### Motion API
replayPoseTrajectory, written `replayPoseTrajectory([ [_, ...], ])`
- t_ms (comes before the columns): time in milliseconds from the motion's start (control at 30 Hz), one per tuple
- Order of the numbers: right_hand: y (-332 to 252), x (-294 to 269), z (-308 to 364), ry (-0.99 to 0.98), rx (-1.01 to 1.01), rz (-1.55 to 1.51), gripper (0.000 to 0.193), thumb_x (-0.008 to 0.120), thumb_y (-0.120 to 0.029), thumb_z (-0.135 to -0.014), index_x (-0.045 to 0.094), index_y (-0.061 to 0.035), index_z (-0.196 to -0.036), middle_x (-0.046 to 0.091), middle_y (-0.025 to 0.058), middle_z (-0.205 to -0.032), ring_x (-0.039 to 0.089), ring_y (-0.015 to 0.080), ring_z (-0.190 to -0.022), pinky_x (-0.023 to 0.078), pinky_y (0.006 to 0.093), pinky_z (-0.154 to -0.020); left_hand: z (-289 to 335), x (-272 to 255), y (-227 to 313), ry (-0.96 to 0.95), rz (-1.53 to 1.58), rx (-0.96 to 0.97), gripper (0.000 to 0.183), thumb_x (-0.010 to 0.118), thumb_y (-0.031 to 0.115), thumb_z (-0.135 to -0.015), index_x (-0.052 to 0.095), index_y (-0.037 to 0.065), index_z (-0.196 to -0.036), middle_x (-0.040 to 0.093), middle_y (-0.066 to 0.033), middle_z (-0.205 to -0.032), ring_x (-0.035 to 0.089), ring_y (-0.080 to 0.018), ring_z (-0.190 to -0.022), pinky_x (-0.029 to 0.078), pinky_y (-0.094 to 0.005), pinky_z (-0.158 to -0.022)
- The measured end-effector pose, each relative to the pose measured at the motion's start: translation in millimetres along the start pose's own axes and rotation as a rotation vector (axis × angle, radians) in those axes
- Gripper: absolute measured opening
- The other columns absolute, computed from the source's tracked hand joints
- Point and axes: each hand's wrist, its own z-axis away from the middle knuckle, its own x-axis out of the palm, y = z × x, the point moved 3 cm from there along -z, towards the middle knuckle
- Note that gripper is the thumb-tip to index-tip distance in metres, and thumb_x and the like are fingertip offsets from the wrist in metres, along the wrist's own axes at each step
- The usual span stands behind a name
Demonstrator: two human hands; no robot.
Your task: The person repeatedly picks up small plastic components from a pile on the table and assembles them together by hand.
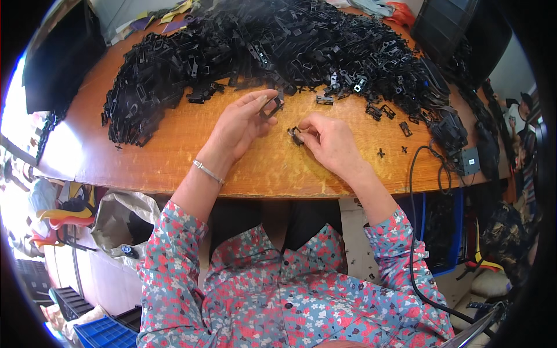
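Note:
Between the thumb and fingers of my left hand (241, 119) is a small black plastic frame (270, 108), raised a little over the wooden table. My right hand (329, 141) pinches another small black plastic part (296, 136) close to the tabletop, to the right of the first. The two parts are apart. Fingers cover some of each one, so their full shape is hidden. Just beyond my hands rises a large heap of black plastic parts (278, 46), many of them like open rectangular frames.
Loose black parts (374, 111) and small cross-shaped pieces (380, 152) lie right on the wooden table (261, 181). A black cable (412, 191) runs from a small box (469, 161) past my right arm. A white sack (119, 217) stands below left; a blue crate (444, 232) below right.

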Motion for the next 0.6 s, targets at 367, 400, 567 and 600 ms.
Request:
replayPoseTrajectory([
  [367,-32.9,-2.4,-4.7,-0.018,-0.218,0.162,0.014,0.070,-0.005,-0.089,0.073,-0.0054,-0.103,0.068,0.0154,-0.096,0.070,0.0396,-0.088,0.056,0.0482,-0.074,3.5,-7.6,3.2,0.000,0.047,-0.001,0.034,0.057,0.027,-0.111,0.065,0.001,-0.132,0.067,-0.0092,-0.122,0.067,-0.0111,-0.095,0.055,-0.0214,-0.076],
  [400,-35.0,-1.2,-5.9,-0.060,-0.268,0.212,0.014,0.070,-0.004,-0.089,0.073,-0.0061,-0.102,0.066,0.0147,-0.097,0.070,0.0393,-0.089,0.056,0.0481,-0.075,3.3,-7.4,3.0,-0.005,0.063,-0.002,0.035,0.057,0.027,-0.110,0.065,0.000,-0.131,0.067,-0.0100,-0.120,0.066,-0.0109,-0.091,0.056,-0.0210,-0.076],
  [567,-26.1,-1.8,-13.3,-0.142,-0.239,0.241,0.010,0.070,-0.005,-0.089,0.074,-0.0061,-0.098,0.066,0.0144,-0.097,0.069,0.0395,-0.088,0.057,0.0477,-0.076,3.5,-5.0,3.0,-0.025,0.109,-0.006,0.037,0.057,0.027,-0.110,0.064,-0.002,-0.131,0.068,-0.0106,-0.118,0.066,-0.0112,-0.087,0.057,-0.0213,-0.078],
  [600,-23.9,-2.8,-14.4,-0.161,-0.213,0.230,0.009,0.070,-0.004,-0.088,0.074,-0.0056,-0.096,0.066,0.0145,-0.096,0.069,0.0394,-0.088,0.057,0.0476,-0.076,2.7,-5.9,1.7,-0.040,0.107,-0.009,0.037,0.057,0.026,-0.110,0.064,-0.003,-0.131,0.068,-0.0108,-0.118,0.067,-0.0115,-0.087,0.058,-0.0219,-0.079],
])
